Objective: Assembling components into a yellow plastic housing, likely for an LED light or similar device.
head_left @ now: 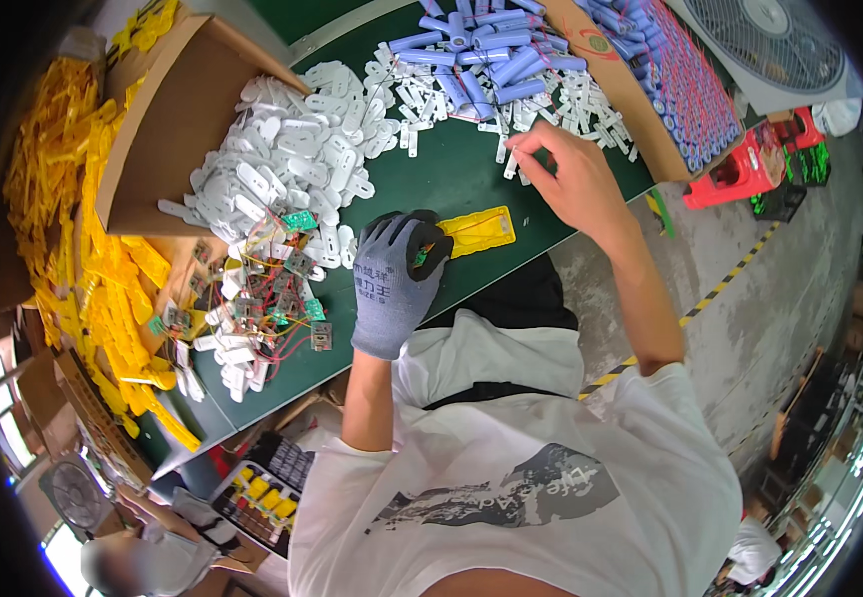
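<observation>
I read this as a small assembly workshop or factory floor: the green worktop carries bulk piles of white plastic parts, blue cylindrical cells and wired green circuit boards. Cardboard boxes and a heap of yellow plastic shells flank it. I also note a concrete floor with yellow-black hazard tape, and a floor fan.

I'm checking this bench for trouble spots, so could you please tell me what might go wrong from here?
The gloved left hand pins the yellow shell close to the table's edge; it could slide off. The right hand pinches a small white piece by fingertips, so it might drop. The loose wires on the circuit boards nearby could snag the glove.
</observation>
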Motion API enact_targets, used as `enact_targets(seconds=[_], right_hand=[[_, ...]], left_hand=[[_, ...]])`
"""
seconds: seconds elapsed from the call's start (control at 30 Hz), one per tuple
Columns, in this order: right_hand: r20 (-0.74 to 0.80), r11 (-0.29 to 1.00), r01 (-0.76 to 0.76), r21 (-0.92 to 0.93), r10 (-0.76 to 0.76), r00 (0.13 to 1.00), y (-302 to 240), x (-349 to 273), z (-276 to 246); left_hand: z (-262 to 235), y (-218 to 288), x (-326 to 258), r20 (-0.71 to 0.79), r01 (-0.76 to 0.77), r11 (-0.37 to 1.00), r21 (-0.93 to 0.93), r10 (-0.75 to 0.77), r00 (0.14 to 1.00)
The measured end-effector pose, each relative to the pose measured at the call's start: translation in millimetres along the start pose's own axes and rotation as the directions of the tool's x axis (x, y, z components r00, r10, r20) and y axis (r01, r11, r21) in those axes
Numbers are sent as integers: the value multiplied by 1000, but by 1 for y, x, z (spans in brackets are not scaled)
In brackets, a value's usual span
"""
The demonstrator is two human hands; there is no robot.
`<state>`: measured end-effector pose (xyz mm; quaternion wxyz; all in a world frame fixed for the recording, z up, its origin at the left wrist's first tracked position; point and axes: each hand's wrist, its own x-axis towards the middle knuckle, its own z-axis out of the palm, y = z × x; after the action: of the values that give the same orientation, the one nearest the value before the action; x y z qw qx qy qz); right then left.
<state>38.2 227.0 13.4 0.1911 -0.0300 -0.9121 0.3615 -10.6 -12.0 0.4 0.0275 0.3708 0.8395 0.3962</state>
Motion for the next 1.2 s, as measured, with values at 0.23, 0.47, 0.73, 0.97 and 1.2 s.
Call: enact_targets(seconds=[0.23,0.47,0.73,0.97,1.2], right_hand=[[212,972,-71,223,23,977,-14,-19,-10],[398,953,298,52,-293,869,-5,-12,-6],[537,942,297,159,-335,775,-3,3,-12],[675,990,1,144,-99,731,0,15,-7],[490,950,-241,197,117,864,11,-22,0]], left_hand=[[-2,1,1,1,16,1000,21,-16,1000],[-2,2,0,-7,33,999,1,-33,999],[0,-3,-3,-52,-14,999,-36,12,999],[3,-8,-4,-46,-1,999,-54,-1,999],[7,-6,-7,-98,-42,998,-49,37,994]])
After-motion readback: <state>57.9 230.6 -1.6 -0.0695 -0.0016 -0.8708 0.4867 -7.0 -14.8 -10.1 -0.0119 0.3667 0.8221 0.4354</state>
